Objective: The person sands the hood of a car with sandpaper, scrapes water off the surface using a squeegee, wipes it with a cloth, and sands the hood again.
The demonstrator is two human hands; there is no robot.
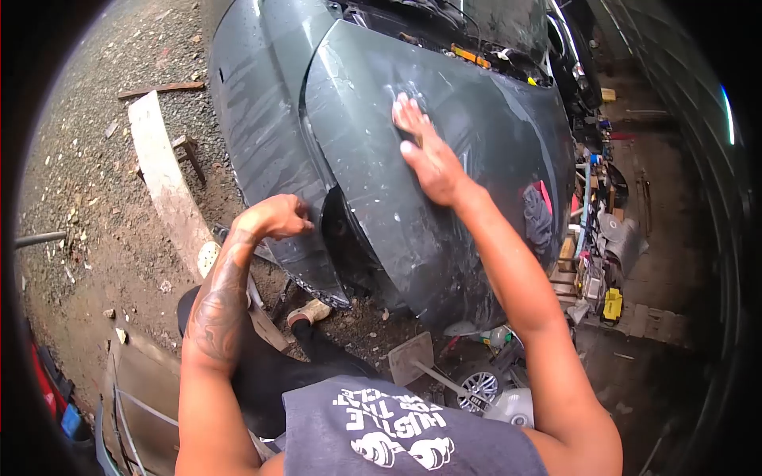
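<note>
My right hand [432, 155] lies flat on the dark grey-green hood [373, 119] of a car, with its fingers stretched forward. Around the fingertips the hood surface is pale and smeared, with wet-looking streaks. My left hand [278, 217] is curled closed beside the car's fender [266, 135]; whether it touches the panel, or has anything in its fingers, I cannot make out. Between fender and hood runs a dark gap [345, 230] that widens toward me. A grey and pink cloth [538, 213] rests on the hood's right side.
A long pale board [163, 166] lies on the gravel at left. An orange object [471, 55] sits by the engine bay. Car parts and clutter, including a yellow item [612, 305], line the right side. A wheel [479, 389] is near my body.
</note>
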